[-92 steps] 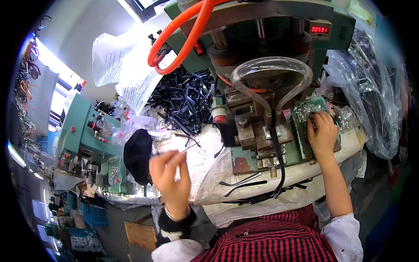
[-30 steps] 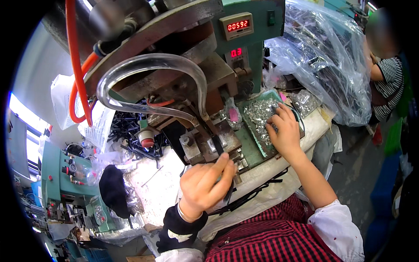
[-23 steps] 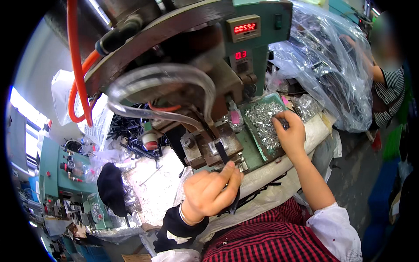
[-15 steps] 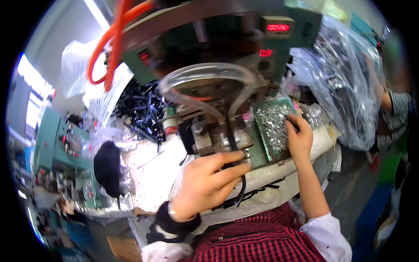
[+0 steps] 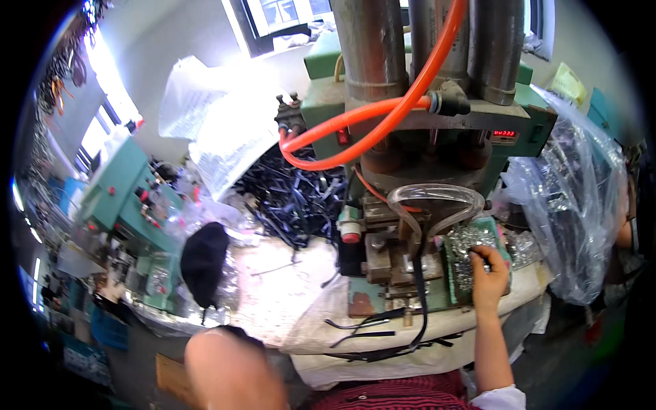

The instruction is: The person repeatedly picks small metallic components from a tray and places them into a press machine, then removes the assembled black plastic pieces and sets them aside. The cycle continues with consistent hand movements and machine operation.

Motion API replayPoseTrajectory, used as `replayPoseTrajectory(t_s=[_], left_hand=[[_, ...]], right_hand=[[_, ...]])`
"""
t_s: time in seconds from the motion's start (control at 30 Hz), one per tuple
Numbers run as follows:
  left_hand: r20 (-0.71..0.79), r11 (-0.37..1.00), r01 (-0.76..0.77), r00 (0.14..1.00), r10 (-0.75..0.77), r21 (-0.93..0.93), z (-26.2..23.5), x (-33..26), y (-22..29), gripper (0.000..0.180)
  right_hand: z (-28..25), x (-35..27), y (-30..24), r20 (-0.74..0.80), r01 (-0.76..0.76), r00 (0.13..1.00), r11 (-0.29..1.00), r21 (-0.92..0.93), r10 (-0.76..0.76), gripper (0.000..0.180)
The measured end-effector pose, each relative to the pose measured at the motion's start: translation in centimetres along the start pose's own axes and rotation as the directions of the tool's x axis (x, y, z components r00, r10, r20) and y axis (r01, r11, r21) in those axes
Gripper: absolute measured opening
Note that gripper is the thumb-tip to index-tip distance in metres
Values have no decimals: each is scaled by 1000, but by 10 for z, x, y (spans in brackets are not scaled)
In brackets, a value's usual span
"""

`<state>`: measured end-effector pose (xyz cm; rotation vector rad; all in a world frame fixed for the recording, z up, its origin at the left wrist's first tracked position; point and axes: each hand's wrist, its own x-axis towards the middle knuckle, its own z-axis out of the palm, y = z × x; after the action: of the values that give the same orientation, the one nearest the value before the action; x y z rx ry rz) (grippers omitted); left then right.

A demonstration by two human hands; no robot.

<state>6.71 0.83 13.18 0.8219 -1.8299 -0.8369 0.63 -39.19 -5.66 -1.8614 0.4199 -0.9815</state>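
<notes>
My right hand reaches into the green tray of small shiny metal pieces, thumb and fingertips pinched together among them. Whatever lies between the fingertips is too small to make out. My left hand is a blur at the lower left, near the camera, apart from the press. Its fingers cannot be made out. A black strap runs from the press's metal fixture and hangs down over the cloth-covered front edge. A bent clear tube arches above that fixture.
An orange hose loops in front of the press cylinders. Black strips are heaped left of the press, behind a red-topped push button. A black cloth-like cover stands farther left. Clear plastic bags bulge at the right.
My left hand has let go of the strap at the fixture and moved down to the left. My right hand stays at the tray, fingers now closer together. The view has tilted upward.
</notes>
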Motion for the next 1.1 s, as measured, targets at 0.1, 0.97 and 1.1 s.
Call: replayPoseTrajectory(t_s=[0.1,0.97,1.1], left_hand=[[-953,596,788,277,-121,153,-52,-79,-61,12],[-918,506,845,-45,395,176,-56,-56,-169,15],[-815,423,741,286,504,522,1,24,-133,13]], right_hand=[[-1,0,2,-28,-26,999,1000,15,26,12],[52,-19,-137,363,-400,909,671,624,205,44],[15,-21,-134,428,-274,901,859,432,72,39]])
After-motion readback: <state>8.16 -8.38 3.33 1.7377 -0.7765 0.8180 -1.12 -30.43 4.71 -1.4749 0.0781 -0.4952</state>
